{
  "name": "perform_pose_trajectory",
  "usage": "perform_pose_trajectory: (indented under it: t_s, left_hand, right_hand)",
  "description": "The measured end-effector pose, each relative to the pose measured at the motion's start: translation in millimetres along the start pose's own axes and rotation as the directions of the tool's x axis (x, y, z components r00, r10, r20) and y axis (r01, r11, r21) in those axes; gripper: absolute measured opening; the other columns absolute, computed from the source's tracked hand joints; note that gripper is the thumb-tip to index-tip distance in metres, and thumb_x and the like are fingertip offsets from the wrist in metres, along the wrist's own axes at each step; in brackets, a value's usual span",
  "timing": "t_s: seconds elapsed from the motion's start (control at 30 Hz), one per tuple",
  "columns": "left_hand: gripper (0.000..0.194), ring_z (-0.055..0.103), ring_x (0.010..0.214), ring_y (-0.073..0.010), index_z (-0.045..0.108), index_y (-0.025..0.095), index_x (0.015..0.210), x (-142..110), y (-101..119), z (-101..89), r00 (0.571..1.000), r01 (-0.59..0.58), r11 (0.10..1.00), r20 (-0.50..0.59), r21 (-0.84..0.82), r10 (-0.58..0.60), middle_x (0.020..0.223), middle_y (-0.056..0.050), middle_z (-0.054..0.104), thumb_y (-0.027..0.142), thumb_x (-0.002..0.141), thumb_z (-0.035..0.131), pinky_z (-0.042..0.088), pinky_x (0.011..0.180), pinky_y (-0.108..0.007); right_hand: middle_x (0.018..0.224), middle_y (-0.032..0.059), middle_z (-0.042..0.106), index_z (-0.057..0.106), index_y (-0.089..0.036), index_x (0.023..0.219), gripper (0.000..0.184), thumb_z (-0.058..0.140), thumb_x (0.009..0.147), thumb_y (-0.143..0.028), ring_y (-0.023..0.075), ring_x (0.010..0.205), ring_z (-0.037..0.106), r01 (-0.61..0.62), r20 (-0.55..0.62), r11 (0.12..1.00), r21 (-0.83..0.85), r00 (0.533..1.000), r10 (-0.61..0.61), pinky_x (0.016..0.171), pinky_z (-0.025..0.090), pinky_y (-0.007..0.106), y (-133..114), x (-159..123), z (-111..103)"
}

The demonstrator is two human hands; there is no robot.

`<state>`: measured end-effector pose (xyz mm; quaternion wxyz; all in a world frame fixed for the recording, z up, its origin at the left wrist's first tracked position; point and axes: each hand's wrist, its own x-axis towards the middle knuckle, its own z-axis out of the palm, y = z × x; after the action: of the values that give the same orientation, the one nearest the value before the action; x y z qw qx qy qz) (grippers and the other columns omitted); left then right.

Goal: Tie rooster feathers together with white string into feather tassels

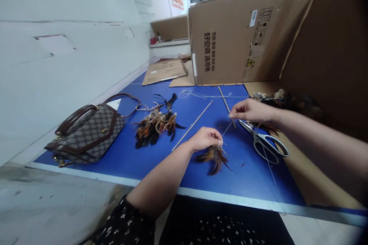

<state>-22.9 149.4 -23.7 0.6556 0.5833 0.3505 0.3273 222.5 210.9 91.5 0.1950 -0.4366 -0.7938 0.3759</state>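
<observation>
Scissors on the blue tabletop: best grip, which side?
Scissors: I'd grip the two looped handles, coming from the near right side. They point toward the person and right; the open loops should take fingers easily. The blades point away, up beside the right hand, so avoid that end.

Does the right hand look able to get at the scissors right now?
Probably yes: the scissors lie close by the right hand, and nothing bulky covers them. It may first have to let go of the thread it pinches.
</observation>
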Motion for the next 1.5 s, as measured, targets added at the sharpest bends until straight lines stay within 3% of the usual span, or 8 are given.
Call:
perform_pose_trajectory:
  t_s: [0.17,0.33,0.43,0.5,0.6,0.77,1.3,1.5]
  left_hand:
    - [0.032,0.063,0.064,-0.0108,0.073,0.009,0.083,2.6,-5.6,-0.8,1.000,0.003,1.000,-0.021,0.003,-0.003,0.073,-0.006,0.071,0.029,0.064,0.090,0.049,0.066,-0.024]
    - [0.035,0.064,0.064,-0.0109,0.071,0.009,0.083,3.8,-8.1,0.3,0.999,-0.007,0.999,-0.041,-0.041,0.005,0.072,-0.005,0.071,0.030,0.063,0.091,0.049,0.067,-0.024]
    - [0.036,0.065,0.065,-0.0109,0.070,0.009,0.083,4.2,-7.9,1.7,0.998,-0.029,0.998,-0.065,-0.063,0.025,0.072,-0.005,0.070,0.030,0.064,0.091,0.049,0.068,-0.024]
    - [0.036,0.065,0.066,-0.0114,0.070,0.009,0.084,4.7,-7.5,3.1,0.995,-0.049,0.995,-0.088,-0.089,0.041,0.073,-0.005,0.071,0.030,0.064,0.091,0.050,0.069,-0.025]
    - [0.037,0.064,0.065,-0.0106,0.070,0.009,0.083,5.7,-6.9,4.6,0.992,-0.076,0.990,-0.110,-0.117,0.063,0.073,-0.004,0.070,0.029,0.062,0.092,0.049,0.068,-0.024]
    - [0.040,0.062,0.062,-0.0093,0.070,0.009,0.084,6.0,-6.1,4.1,0.991,-0.094,0.988,-0.105,-0.123,0.081,0.070,-0.002,0.068,0.034,0.063,0.093,0.048,0.066,-0.024]
    - [0.043,0.067,0.073,-0.0132,0.066,0.010,0.076,7.3,-11.6,7.4,0.982,-0.121,0.981,-0.165,-0.151,0.096,0.086,-0.009,0.075,0.036,0.059,0.096,0.052,0.075,-0.029]
    - [0.037,0.066,0.079,-0.0137,0.065,0.010,0.075,5.1,-11.7,11.4,0.966,-0.238,0.967,-0.129,-0.093,0.226,0.087,-0.009,0.073,0.033,0.066,0.093,0.051,0.077,-0.029]
  right_hand:
    - [0.084,0.0118,0.072,0.068,0.021,0.080,0.093,0.027,0.085,-0.062,0.0080,0.080,0.064,-0.081,-0.314,0.884,-0.460,0.946,-0.077,0.063,0.034,0.031,-66.3,34.4,-94.6]
    - [0.106,0.0187,0.070,0.062,0.023,0.116,0.095,0.030,0.085,-0.061,0.0284,0.105,0.066,0.007,-0.639,0.842,-0.540,0.647,-0.415,0.068,0.037,0.035,-115.6,57.1,-130.6]
    - [0.136,0.0198,0.062,0.069,0.010,0.121,0.078,0.055,0.085,-0.059,0.0405,0.128,0.054,0.019,-0.530,0.713,-0.700,0.656,-0.538,0.085,0.039,0.038,-117.1,48.5,-101.0]
    - [0.124,0.0150,0.069,0.079,0.000,0.101,0.047,0.070,0.089,-0.045,0.0346,0.124,0.058,0.147,-0.349,0.683,-0.716,0.772,-0.532,0.093,0.042,0.039,-102.6,29.7,-58.9]
    - [0.084,0.0070,0.074,0.080,-0.016,0.085,0.018,0.074,0.091,-0.031,0.0212,0.083,0.068,0.278,-0.059,0.817,-0.505,0.934,-0.354,0.084,0.051,0.037,-60.3,-10.4,16.1]
    - [0.093,0.0094,0.077,0.077,-0.026,0.101,0.014,0.069,0.090,-0.025,0.0287,0.082,0.071,0.201,-0.079,0.905,-0.376,0.966,-0.248,0.073,0.054,0.040,7.4,-54.1,92.5]
    - [0.084,0.0108,0.065,0.071,-0.019,0.093,0.023,0.050,0.101,-0.021,0.0240,0.079,0.058,0.351,-0.074,0.683,-0.640,0.857,-0.510,0.075,0.045,0.037,23.6,-73.5,114.1]
    - [0.099,0.0110,0.071,0.071,-0.022,0.104,0.016,0.056,0.098,-0.023,0.0253,0.092,0.064,0.405,-0.150,0.832,-0.378,0.860,-0.487,0.087,0.050,0.040,26.5,-74.1,104.5]
